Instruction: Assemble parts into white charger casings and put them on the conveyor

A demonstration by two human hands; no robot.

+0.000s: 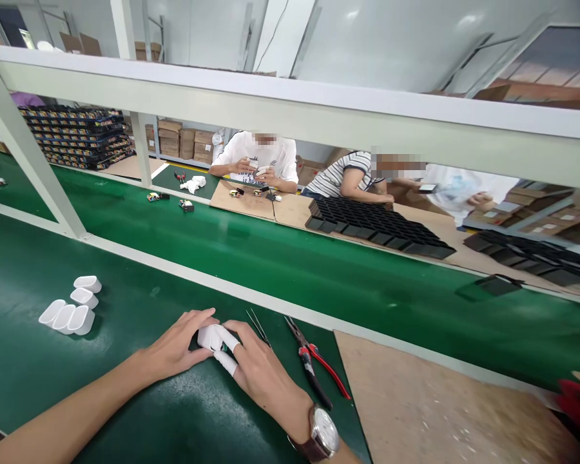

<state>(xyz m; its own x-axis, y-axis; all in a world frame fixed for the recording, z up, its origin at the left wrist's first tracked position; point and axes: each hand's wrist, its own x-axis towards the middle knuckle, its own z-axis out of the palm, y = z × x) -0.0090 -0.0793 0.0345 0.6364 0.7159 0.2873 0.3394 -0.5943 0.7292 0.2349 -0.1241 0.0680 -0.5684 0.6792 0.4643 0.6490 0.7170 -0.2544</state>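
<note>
A small white plastic housing (207, 338) is held low over the dark green bench, between both my hands. My left hand (186, 338) grips its left side with thumb and fingers. White finger cots cover the thumb and a finger of my right hand (256, 361), which pinches the housing's right end. A bit of green shows there, perhaps a circuit board; the fingers hide most of it. Just beyond my right hand lie metal tweezers (258, 325). To its right rest red-and-black long-nose pliers (314, 361). Several open white housings (80, 319) stand at the left of the bench.
A brown board (444, 393) covers the bench at right. Past a pale rail (198, 283) runs a green conveyor (251, 258) carrying small circuit assemblies (186, 205). A white beam (290, 103) crosses overhead. Across sit people beside black trays (377, 222).
</note>
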